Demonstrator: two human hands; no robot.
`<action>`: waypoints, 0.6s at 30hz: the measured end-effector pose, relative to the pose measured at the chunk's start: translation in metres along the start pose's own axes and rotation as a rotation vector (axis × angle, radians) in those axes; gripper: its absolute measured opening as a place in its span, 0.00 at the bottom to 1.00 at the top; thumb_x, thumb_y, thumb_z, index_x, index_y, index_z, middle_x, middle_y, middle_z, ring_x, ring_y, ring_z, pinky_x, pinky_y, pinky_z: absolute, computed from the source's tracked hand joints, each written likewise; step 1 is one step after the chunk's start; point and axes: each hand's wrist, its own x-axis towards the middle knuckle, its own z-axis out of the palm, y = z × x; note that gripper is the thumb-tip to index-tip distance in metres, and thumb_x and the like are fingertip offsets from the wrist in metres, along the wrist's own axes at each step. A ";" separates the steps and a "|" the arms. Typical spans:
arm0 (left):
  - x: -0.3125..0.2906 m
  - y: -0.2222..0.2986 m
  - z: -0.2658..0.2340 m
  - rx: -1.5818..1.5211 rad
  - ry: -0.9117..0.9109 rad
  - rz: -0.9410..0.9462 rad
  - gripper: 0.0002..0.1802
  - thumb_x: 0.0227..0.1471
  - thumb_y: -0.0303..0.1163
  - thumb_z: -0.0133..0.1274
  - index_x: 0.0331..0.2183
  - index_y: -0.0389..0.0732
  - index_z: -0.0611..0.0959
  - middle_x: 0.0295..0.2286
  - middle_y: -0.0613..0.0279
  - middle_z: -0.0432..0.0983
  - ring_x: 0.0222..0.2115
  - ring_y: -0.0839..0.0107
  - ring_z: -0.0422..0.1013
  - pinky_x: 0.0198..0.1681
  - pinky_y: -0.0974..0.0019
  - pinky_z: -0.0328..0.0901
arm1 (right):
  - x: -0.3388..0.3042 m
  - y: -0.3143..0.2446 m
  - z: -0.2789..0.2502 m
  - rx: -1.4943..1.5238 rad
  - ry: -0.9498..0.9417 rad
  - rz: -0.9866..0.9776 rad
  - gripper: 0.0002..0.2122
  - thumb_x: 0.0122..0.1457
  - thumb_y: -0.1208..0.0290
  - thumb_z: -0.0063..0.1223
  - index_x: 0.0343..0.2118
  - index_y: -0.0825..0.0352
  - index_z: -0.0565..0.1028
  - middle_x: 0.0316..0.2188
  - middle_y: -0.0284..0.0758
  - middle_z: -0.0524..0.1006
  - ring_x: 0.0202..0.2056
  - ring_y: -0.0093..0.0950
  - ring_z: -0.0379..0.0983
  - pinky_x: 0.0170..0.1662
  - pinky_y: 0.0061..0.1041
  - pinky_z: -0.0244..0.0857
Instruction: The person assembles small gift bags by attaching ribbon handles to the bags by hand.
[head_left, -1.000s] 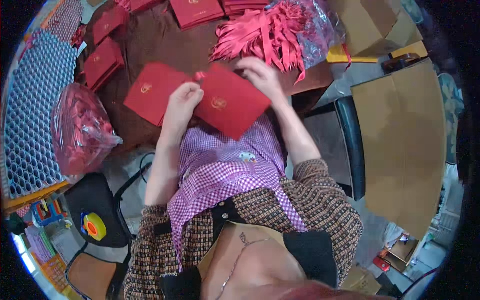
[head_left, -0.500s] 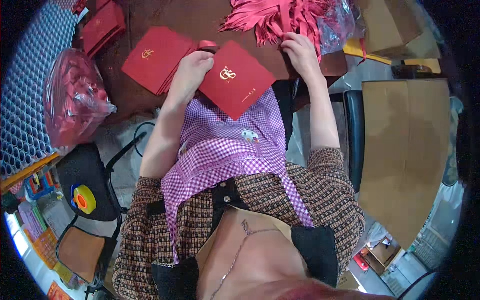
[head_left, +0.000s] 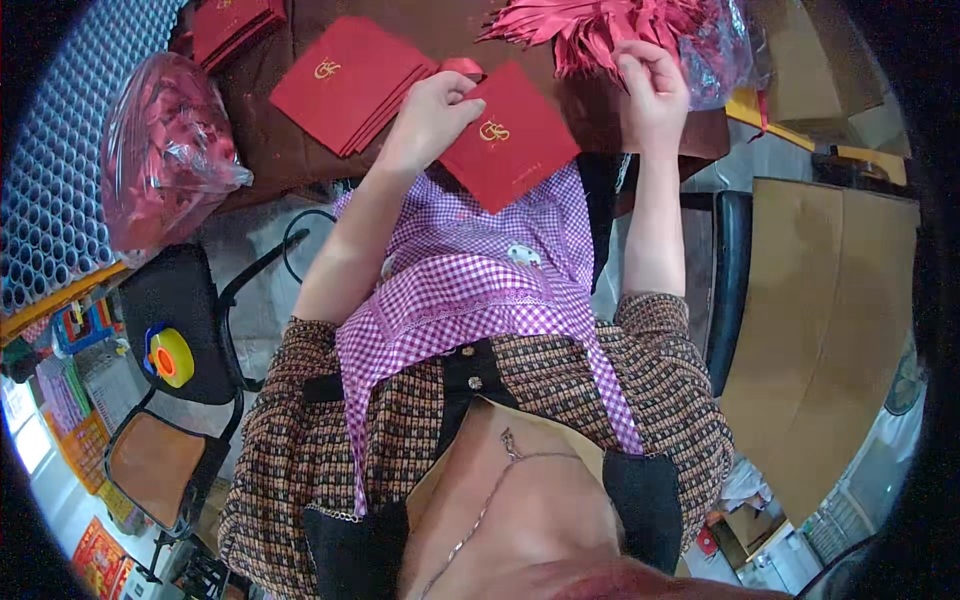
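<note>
Near side: purple gingham apron (head_left: pixel 470 300); red card (head_left: pixel 510 145) sits just past it, turned corner-first to the body, near corner overlapping the apron in this view

Left hand (head_left: pixel 435 112) is closed on the card's upper left edge, thumb on the front face; red ribbon loop (head_left: pixel 463 67) shows right by those fingers, can't tell if it's pinched too; right hand (head_left: pixel 658 100) is half curled, thumb and index drawn close at the loose ends of the ribbon pile (head_left: pixel 600 30); can't tell whether a strand is between them

Doing it well, my read: hold the card by its rim only so the face doesn't crease or smudge; take one strand by its end and draw it out along its length, slowly, since the pile looks easy to tangle; leave the left hand steady as the anchor

Pose: left forearm slants inward from lower left, wrist beside the card stack (head_left: pixel 345 85); right forearm runs nearly straight out, hand tipped a bit inward, clear of the card

Farther out: brown tabletop (head_left: pixel 425 25) under stack and pile; clear plastic wrap (head_left: pixel 722 65) beside the ribbons; second card stack (head_left: pixel 235 32) at far left
</note>
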 end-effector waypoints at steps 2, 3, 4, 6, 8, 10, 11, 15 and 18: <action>0.002 -0.002 0.002 0.070 0.049 0.021 0.11 0.48 0.25 0.54 0.36 0.31 0.76 0.29 0.61 0.76 0.29 0.78 0.72 0.33 0.75 0.67 | -0.005 -0.012 0.018 -0.299 -0.084 -0.202 0.03 0.51 0.79 0.52 0.30 0.68 0.75 0.32 0.31 0.76 0.35 0.22 0.72 0.42 0.20 0.63; 0.004 -0.005 0.002 0.070 0.049 0.020 0.11 0.48 0.25 0.54 0.36 0.31 0.76 0.29 0.61 0.76 0.29 0.78 0.72 0.33 0.75 0.67 | -0.007 -0.015 0.024 -0.440 -0.157 -0.354 0.03 0.50 0.79 0.53 0.28 0.67 0.76 0.31 0.32 0.76 0.34 0.24 0.72 0.41 0.21 0.64; 0.007 -0.008 0.002 0.099 0.081 0.044 0.13 0.46 0.26 0.55 0.36 0.30 0.77 0.29 0.58 0.77 0.30 0.73 0.73 0.34 0.71 0.67 | -0.010 -0.014 0.033 -0.472 -0.227 -0.395 0.03 0.48 0.78 0.54 0.27 0.66 0.76 0.30 0.32 0.76 0.34 0.27 0.72 0.39 0.24 0.63; 0.010 -0.014 0.004 0.124 0.111 0.068 0.15 0.44 0.28 0.55 0.36 0.30 0.78 0.29 0.55 0.78 0.30 0.69 0.74 0.36 0.68 0.68 | -0.022 -0.010 0.050 -0.603 -0.279 -0.488 0.03 0.46 0.75 0.55 0.26 0.65 0.75 0.27 0.32 0.75 0.33 0.31 0.70 0.39 0.30 0.59; 0.012 -0.018 0.006 0.059 0.129 0.121 0.18 0.43 0.29 0.56 0.38 0.31 0.78 0.30 0.52 0.78 0.33 0.65 0.74 0.38 0.66 0.67 | -0.036 -0.007 0.064 -0.687 -0.284 -0.451 0.03 0.48 0.72 0.54 0.26 0.62 0.74 0.25 0.31 0.73 0.33 0.30 0.69 0.45 0.31 0.54; 0.008 -0.009 0.007 0.121 0.119 0.110 0.19 0.43 0.30 0.55 0.40 0.32 0.78 0.31 0.50 0.78 0.34 0.64 0.74 0.39 0.65 0.67 | -0.042 -0.004 0.069 -0.703 -0.274 -0.434 0.03 0.49 0.70 0.54 0.26 0.62 0.74 0.24 0.30 0.73 0.34 0.30 0.68 0.46 0.33 0.52; 0.007 -0.004 0.007 0.183 0.110 0.100 0.20 0.43 0.31 0.55 0.41 0.33 0.77 0.32 0.49 0.78 0.36 0.63 0.74 0.40 0.64 0.67 | -0.046 -0.004 0.069 -0.718 -0.267 -0.397 0.03 0.48 0.71 0.54 0.26 0.62 0.74 0.24 0.30 0.73 0.34 0.30 0.68 0.46 0.33 0.52; 0.002 0.000 0.005 0.376 0.168 0.205 0.19 0.43 0.32 0.54 0.40 0.36 0.78 0.32 0.47 0.77 0.35 0.59 0.74 0.41 0.61 0.67 | -0.047 -0.014 0.075 -0.742 -0.257 -0.395 0.03 0.47 0.72 0.55 0.26 0.62 0.74 0.24 0.30 0.73 0.34 0.30 0.68 0.46 0.34 0.52; 0.001 0.005 0.009 0.481 0.160 0.168 0.18 0.46 0.26 0.53 0.42 0.31 0.76 0.35 0.54 0.77 0.36 0.72 0.73 0.40 0.70 0.67 | -0.048 -0.010 0.076 -0.743 -0.210 -0.409 0.04 0.47 0.72 0.55 0.26 0.62 0.74 0.24 0.30 0.73 0.34 0.30 0.68 0.46 0.34 0.52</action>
